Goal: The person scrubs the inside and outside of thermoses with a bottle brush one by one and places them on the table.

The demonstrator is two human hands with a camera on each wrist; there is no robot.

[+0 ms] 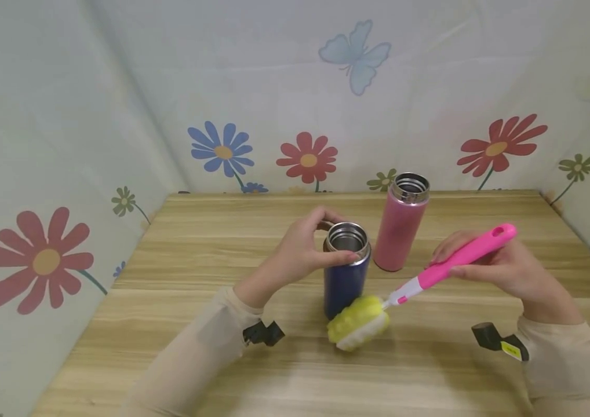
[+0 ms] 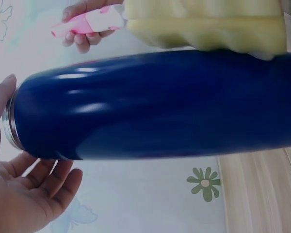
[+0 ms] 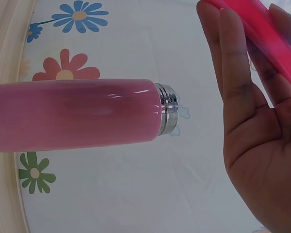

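Note:
An uncapped dark blue bottle (image 1: 344,284) stands upright on the table, its steel mouth facing up. My left hand (image 1: 300,246) holds it at the neck, thumb on the near side of the rim and fingers round the far side. In my right hand (image 1: 509,269) is a bottle brush, pinched between thumb and fingers by its pink handle (image 1: 474,255). The brush slants down to the left. Its yellow and white sponge head (image 1: 359,324) overlaps the blue bottle's base in the head view and lies along its side in the left wrist view.
An uncapped pink bottle (image 1: 401,226) stands on the wooden table (image 1: 211,237), behind and between the hands. A white sheet with printed flowers (image 1: 253,69) hangs behind the table and along its left side.

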